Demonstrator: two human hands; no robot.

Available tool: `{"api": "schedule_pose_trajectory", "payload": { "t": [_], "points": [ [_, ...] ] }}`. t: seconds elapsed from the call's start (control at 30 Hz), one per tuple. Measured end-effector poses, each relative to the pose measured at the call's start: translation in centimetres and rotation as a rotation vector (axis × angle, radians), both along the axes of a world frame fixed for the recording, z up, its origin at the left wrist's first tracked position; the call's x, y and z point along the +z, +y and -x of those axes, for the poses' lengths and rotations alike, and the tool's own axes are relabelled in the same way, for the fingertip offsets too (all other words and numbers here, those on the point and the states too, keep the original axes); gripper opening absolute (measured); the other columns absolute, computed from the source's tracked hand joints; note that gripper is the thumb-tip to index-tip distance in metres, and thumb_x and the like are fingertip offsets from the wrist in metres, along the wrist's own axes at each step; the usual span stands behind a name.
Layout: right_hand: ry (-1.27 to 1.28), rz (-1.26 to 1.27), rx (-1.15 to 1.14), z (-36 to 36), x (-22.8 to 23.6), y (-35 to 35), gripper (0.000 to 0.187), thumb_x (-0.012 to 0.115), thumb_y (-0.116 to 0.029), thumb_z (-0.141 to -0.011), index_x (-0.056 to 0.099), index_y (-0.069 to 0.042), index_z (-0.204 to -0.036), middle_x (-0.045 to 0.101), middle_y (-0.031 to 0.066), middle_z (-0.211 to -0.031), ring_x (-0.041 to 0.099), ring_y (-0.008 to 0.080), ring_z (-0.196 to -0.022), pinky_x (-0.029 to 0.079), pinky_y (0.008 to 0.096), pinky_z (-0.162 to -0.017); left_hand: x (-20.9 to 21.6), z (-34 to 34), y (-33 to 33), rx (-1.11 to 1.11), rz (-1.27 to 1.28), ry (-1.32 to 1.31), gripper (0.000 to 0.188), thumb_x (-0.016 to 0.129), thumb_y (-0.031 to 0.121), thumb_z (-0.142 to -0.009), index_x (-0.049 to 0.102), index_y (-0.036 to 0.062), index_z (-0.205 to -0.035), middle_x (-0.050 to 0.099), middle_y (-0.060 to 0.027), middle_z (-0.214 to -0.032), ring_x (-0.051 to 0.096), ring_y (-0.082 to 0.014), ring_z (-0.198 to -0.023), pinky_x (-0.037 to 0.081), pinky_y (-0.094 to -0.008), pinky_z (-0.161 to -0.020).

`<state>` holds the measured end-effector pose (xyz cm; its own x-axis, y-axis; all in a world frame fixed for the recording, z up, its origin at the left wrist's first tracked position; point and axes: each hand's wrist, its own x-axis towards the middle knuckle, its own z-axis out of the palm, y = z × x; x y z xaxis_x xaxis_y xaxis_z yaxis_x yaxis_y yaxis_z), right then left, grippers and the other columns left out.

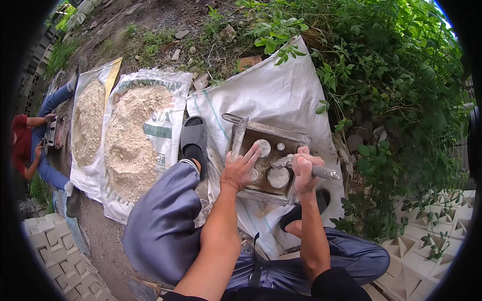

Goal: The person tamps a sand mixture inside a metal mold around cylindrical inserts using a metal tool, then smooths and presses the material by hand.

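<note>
A square, dust-coated mould frame [273, 129] lies on a white woven sheet between my feet. Inside it stand several round pieces; a pale disc [277, 177] at the near right and a smaller knob [280, 147] show best. My left hand [238, 170] reaches over the frame's left side, fingers stretched, the tips at another round disc [263, 149]. My right hand [305, 170] is closed round a dusty tool with a thick grey handle [326, 173]. The tool's flat, powdery end [283, 161] points left over the near-right disc; its exact kind is unclear.
Left of my sandalled foot [194, 143] lie two sacks spread with pale powder [133, 135]. A person in red [22, 143] sits beyond them at far left. Green plants [381, 60] crowd the right side. Patterned pale blocks [422, 251] stand at both lower corners.
</note>
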<state>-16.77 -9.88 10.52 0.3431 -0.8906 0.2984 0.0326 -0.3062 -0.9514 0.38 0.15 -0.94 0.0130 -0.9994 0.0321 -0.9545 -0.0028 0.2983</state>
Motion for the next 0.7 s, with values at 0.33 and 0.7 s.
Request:
{"api": "schedule_pose_trajectory", "payload": {
  "t": [0.33, 0.7],
  "points": [
    [0.22, 0.021, 0.046, -0.4, -0.9, 0.6, 0.022, 0.048, -0.01, -0.074, 0.043, 0.001, -0.056, 0.035, 0.0092, -0.053, 0.031, 0.0221, -0.058, 0.031, 0.0365, -0.055, 0.2, -0.1, -0.5, 0.027, 0.016, 0.023, 0.062, 0.053, 0.018, -0.088, 0.037, 0.0282, -0.147, 0.031, 0.0121, -0.155, 0.061, -0.013, -0.087, 0.036, -0.0537, -0.101],
    [0.188, -0.116, 0.044, -1.3, -0.8, 0.3, 0.025, 0.048, -0.008, -0.077, 0.042, 0.0, -0.054, 0.043, 0.0099, -0.053, 0.034, 0.0221, -0.058, 0.031, 0.0364, -0.057, 0.5, 0.3, -0.3, -0.001, -0.004, 0.065, 0.059, 0.05, 0.017, -0.09, 0.036, 0.0261, -0.147, 0.032, 0.0084, -0.155, 0.062, -0.0151, -0.088, 0.035, -0.0572, -0.1]
  ]
}}
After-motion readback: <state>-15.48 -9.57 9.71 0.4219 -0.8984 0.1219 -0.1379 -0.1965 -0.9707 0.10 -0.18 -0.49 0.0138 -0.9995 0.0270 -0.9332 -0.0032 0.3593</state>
